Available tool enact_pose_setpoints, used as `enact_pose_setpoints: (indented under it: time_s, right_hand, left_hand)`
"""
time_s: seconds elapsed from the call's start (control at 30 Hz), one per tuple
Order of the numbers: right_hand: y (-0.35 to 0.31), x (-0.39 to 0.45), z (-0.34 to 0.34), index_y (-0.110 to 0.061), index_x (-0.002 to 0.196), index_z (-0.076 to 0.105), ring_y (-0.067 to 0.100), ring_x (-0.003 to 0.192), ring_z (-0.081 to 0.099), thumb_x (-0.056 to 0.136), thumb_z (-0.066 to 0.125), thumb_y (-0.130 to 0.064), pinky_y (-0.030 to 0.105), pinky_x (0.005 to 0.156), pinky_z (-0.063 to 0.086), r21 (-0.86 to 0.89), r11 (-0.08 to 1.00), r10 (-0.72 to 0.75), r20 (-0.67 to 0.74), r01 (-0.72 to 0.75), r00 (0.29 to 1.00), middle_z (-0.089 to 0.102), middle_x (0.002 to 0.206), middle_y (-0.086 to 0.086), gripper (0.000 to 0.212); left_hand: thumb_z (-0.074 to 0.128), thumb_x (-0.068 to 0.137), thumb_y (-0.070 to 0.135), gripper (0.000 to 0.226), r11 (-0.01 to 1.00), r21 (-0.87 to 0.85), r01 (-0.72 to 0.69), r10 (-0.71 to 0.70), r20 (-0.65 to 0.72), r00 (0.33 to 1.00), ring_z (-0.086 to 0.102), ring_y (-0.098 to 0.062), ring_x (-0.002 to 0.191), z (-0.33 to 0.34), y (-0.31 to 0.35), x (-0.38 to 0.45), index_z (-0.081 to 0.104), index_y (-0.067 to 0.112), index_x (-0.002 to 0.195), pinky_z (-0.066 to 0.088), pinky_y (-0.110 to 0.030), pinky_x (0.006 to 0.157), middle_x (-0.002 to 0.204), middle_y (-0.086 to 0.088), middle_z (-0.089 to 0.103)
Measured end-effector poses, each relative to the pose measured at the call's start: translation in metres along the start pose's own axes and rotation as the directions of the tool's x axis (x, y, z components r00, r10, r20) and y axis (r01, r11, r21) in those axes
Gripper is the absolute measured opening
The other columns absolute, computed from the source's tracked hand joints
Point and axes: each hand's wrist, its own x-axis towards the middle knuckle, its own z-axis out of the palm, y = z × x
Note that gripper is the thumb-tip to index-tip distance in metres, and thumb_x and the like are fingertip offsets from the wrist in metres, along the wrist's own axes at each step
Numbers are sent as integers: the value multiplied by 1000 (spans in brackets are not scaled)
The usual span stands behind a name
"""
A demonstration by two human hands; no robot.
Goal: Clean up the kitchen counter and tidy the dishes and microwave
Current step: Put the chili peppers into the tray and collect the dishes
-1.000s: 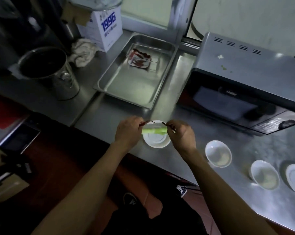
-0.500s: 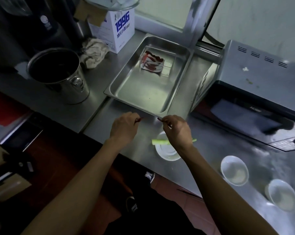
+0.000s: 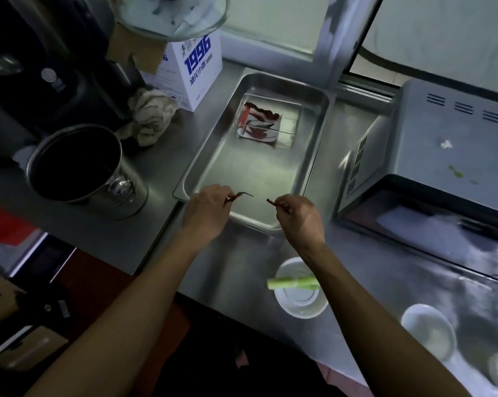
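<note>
My left hand (image 3: 206, 212) and right hand (image 3: 297, 217) each pinch 1 dried chili over the steel tray's (image 3: 316, 156) near edge; the glass dish (image 3: 267, 121) lies straight ahead.

Commercial kitchen, stainless steel counter (image 3: 242, 262), steel tray (image 3: 259, 170), microwave (image 3: 431, 173), metal bucket (image 3: 84, 170)

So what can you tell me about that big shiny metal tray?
The metal tray is a shallow rectangular pan of shiny steel with rounded corners and a raised rim. It sits flat on the steel counter, left of the microwave. Inside at its far end lies a small clear container holding dark red chillies. The rest of its floor looks bare. Both hands hover over its near edge.
</note>
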Motion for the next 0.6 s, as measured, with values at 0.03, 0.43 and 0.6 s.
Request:
enact_pose_setpoints:
  time_s: [0.03, 0.43, 0.6]
  right_hand:
    - [2, 7, 2, -13, 94, 74, 32, 81, 64, 83, 67, -11, 43, 69, 54, -6, 1000, 12, -2, -12, 1000, 70, 85, 9, 14]
    - [12, 87, 12, -13, 96, 74, 27, 81, 65, 85, 65, -11, 42, 68, 54, -61, 986, 146, -119, -154, 982, 71, 87, 8, 15]
    - [16, 113, 14, -17, 100, 74, 21, 83, 66, 88, 63, -15, 42, 69, 57, -34, 976, 205, -176, -214, 963, 73, 93, 3, 16]
  left_hand:
    - [61, 95, 24, 9, 1000, -4, -10, 10, 4, 1000, 61, -27, 89, 0, -1, 8, 67, 19, 99, 53, -45, 74, 94, -2, 66]
    - [58, 97, 24, 12, 984, -55, -170, 174, 84, 981, 57, -24, 85, 10, -5, 133, 66, 18, 103, 47, -38, 70, 94, -2, 62]
    - [63, 94, 23, 13, 988, -89, -130, 137, 75, 988, 62, -22, 88, 8, -5, 183, 68, 22, 106, 51, -36, 72, 102, -2, 68]
